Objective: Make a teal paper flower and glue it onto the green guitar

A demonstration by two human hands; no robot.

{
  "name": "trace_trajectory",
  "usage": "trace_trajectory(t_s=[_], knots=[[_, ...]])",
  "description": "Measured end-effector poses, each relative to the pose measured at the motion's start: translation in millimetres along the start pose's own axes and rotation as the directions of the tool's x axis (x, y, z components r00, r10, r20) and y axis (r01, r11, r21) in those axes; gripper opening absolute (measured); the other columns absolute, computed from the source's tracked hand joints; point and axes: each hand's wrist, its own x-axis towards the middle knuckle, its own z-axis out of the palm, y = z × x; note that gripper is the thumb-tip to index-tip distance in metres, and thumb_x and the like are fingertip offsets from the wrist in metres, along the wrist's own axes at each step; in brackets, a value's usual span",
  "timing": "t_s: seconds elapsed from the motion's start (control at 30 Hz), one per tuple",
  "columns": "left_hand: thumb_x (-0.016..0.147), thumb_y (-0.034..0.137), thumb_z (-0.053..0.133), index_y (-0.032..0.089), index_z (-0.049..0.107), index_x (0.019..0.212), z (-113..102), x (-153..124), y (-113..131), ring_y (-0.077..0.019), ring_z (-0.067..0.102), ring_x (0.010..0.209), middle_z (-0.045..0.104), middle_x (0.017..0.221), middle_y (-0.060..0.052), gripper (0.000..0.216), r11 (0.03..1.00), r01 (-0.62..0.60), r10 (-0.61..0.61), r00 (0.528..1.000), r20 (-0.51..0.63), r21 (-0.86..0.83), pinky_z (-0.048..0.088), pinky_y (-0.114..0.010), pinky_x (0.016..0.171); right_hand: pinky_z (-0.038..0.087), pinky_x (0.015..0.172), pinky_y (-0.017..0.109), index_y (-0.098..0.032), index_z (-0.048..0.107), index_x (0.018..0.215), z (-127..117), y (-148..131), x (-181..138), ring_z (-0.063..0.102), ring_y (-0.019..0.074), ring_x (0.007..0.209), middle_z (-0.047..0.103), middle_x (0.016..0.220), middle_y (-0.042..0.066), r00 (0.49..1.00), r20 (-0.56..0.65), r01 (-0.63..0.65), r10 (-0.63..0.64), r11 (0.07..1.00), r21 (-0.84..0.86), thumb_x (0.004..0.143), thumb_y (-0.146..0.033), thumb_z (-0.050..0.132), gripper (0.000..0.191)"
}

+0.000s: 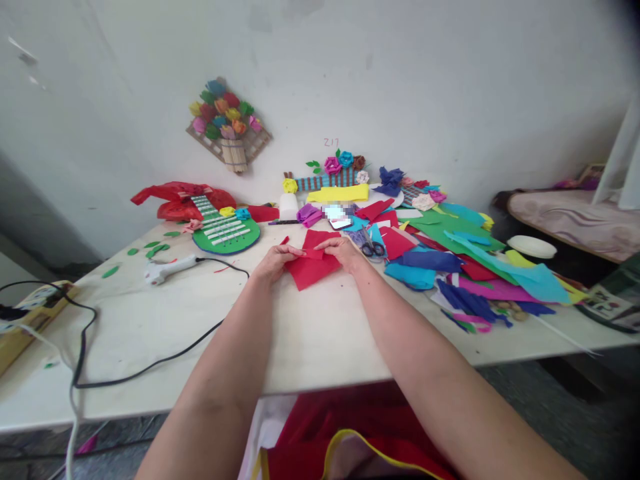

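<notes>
Between my two hands is a piece of red crepe paper (315,270), partly folded over, held just above the white table (320,347). My left hand (277,260) pinches its left edge, with thumb and fingertips together. On the other side, my right hand (345,252) grips the upper right of the same paper, thumb along the fold. A pair of scissors (373,248) with dark handles lies just right of my right hand. To the left of my left hand rests a white glue gun (170,269).
Coloured paper sheets (430,260) pile up on the right. A green guitar-shaped craft (227,233) and green paper leaves (157,251) lie at left. A black cord (150,370) loops across the table to a power strip (35,320). A phone (339,217) lies behind my hands.
</notes>
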Motion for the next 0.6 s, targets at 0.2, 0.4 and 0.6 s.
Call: trace_trajectory(t_s=[0.2, 0.4, 0.6], knots=[[0.051, 0.014, 0.073, 0.014, 0.070, 0.059, -0.3, 0.3, -0.4, -0.0216, 0.064, 0.072, 0.070, 0.072, -0.009, 0.009, 1.000, 0.003, -0.003, 1.000, 0.011, 0.015, 0.047, -0.035, 0.076, 0.044, 0.074, 0.030, -0.020, 0.071, 0.058, 0.6, -0.3, -0.4, 0.058, 0.0160, 0.072, 0.068, 0.066, 0.001, 1.000, 0.018, 0.022, -0.021, 0.998, -0.060, 0.052, -0.015, 0.059, 0.015], [0.056, 0.012, 0.074, 0.015, 0.072, 0.083, -1.4, 1.0, -2.0, -0.0186, 0.065, 0.070, 0.071, 0.079, -0.006, 0.027, 0.998, 0.044, -0.042, 0.999, 0.033, -0.051, 0.049, -0.031, 0.072, 0.046, 0.073, 0.031, -0.021, 0.073, 0.076, 1.8, -2.2, -2.6, 0.061, 0.0159, 0.073, 0.069, 0.077, 0.001, 0.999, 0.035, -0.039, 0.037, 0.997, 0.072, 0.052, -0.021, 0.068, 0.025], [0.060, 0.018, 0.077, 0.012, 0.070, 0.091, 4.3, -2.0, 3.6, -0.0191, 0.066, 0.071, 0.071, 0.083, -0.010, 0.032, 0.987, 0.139, -0.133, 0.988, 0.080, -0.077, 0.050, -0.030, 0.071, 0.047, 0.070, 0.032, -0.016, 0.069, 0.069, 1.6, -2.1, -2.3, 0.061, 0.0172, 0.067, 0.068, 0.070, 0.003, 0.994, -0.042, -0.100, 0.104, 0.991, 0.088, 0.046, -0.029, 0.078, 0.028]])
